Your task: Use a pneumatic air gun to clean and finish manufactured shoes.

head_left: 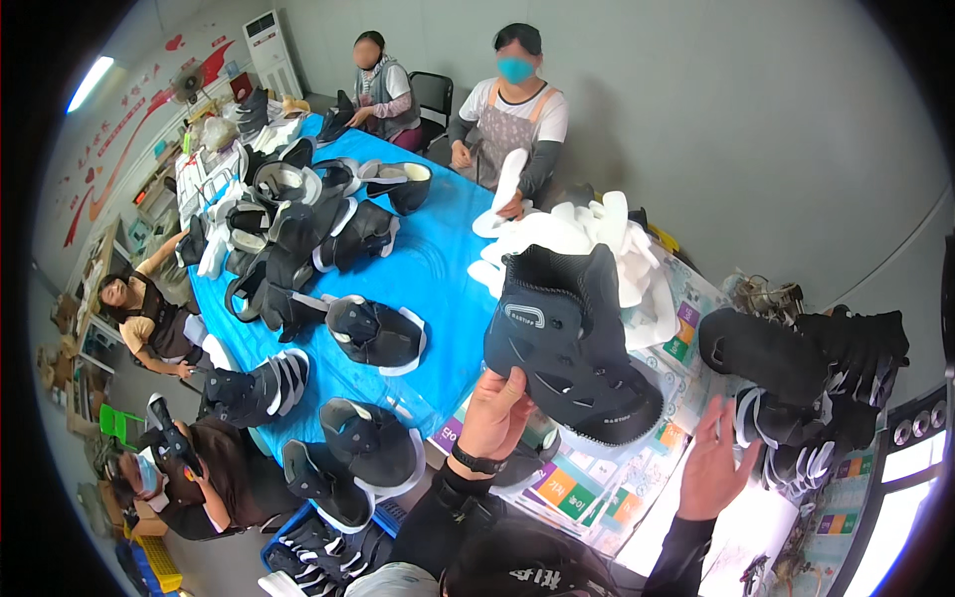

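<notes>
Jutting from the gripping left hand point(494, 423) toward the spread right hand point(718, 466), black shoe point(572, 353)

The shoe upper point(567, 348) is of dark, almost black colour, and it is situated a little right of the middle of the frame. It is held up in the air by the left hand point(490, 418), whose thumb presses on its lower left part. Its high collar is opened toward the top, and the textured dark lining can be seen inside. The rounded toe is directed to the lower right. On the dark surface there are small white letters and one pale outlined mark.
</notes>
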`<move>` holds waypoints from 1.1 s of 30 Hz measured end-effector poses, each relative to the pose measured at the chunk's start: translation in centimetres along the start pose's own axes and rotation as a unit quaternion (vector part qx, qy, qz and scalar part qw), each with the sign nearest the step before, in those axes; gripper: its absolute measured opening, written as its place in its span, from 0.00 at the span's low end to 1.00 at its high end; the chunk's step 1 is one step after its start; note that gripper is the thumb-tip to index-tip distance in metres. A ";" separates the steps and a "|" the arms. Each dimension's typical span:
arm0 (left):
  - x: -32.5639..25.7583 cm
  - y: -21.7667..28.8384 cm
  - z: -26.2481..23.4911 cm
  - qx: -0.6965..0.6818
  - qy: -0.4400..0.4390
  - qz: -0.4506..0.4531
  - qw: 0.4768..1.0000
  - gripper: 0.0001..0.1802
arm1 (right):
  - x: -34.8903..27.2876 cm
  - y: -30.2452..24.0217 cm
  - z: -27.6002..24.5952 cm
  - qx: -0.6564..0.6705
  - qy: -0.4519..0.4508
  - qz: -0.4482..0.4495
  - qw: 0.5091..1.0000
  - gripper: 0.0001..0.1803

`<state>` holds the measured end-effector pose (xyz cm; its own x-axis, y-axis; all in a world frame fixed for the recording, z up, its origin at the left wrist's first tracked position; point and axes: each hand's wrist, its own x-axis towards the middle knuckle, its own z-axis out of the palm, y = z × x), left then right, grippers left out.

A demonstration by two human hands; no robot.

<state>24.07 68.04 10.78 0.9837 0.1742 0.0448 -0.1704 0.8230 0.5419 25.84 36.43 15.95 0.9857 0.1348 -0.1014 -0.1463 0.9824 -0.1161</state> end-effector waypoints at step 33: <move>-9.8 -2.6 -2.2 -0.035 0.005 -0.097 0.995 0.27 | 2.0 6.9 7.1 -0.739 -0.460 -0.215 0.443 0.22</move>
<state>14.73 65.34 7.07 0.9979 0.0134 -0.0641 0.0190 0.8775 0.4792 27.35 44.43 21.93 0.4668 0.6387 0.6117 0.8465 -0.1223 -0.5182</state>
